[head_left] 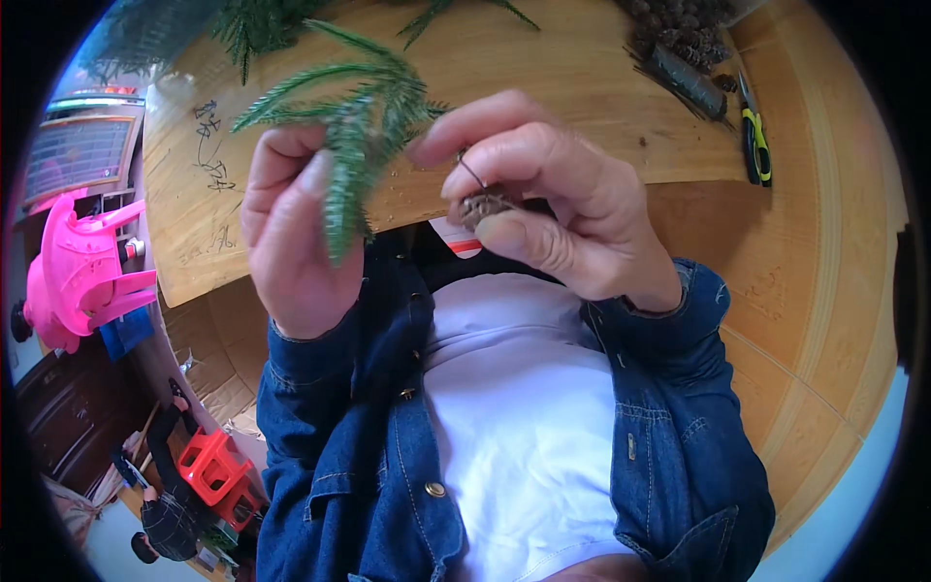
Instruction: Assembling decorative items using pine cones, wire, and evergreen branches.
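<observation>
My left hand (291,228) pinches a green artificial fir sprig (361,126) between thumb and fingers, its needles spreading up and to the left. My right hand (553,199) is closed on a small brown pine cone (485,206) with a thin wire (470,170) looping up from it. The two hands are held close together above the near edge of a wooden table (543,68), in front of my white shirt and blue denim jacket.
More green fir branches (257,24) lie at the table's far left. A heap of pine cones (679,24), a dark bundle of wire (687,82) and yellow-handled cutters (756,145) lie at the far right. A pink plastic chair (82,272) and a red stool (218,466) stand on the floor at left.
</observation>
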Tool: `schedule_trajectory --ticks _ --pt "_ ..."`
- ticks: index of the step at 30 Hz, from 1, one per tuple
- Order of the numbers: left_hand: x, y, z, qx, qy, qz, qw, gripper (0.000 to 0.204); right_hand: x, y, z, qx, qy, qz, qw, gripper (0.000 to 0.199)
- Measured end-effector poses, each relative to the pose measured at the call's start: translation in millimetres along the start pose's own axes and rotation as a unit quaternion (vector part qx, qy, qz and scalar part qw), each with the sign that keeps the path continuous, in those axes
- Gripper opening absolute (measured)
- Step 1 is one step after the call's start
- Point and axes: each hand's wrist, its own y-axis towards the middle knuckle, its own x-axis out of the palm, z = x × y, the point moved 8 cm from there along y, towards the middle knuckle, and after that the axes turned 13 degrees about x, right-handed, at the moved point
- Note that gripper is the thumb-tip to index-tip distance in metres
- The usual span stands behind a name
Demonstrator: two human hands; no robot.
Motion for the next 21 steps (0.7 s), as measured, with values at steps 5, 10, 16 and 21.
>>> schedule_trajectory --ticks 5,10,16,21 --pt "4 1 -8 -0.071 -0.229 0.020 0.971 0.026 -13 -3 5 0.024 0.071 0.047 0.996 0.034" --pt "-2 -3 -29 -0.155 -0.273 -0.019 0.949 0.027 -34 1 7 0.039 0.068 0.083 0.993 0.034" --pt "9 -3 -21 -0.186 -0.145 -0.100 0.967 0.032 -27 9 20 0.157 0.106 -0.074 0.979 0.031" --pt "22 0 -20 -0.173 -0.127 -0.088 0.973 0.037 -11 -2 51 0.196 0.286 -0.110 0.932 0.030"
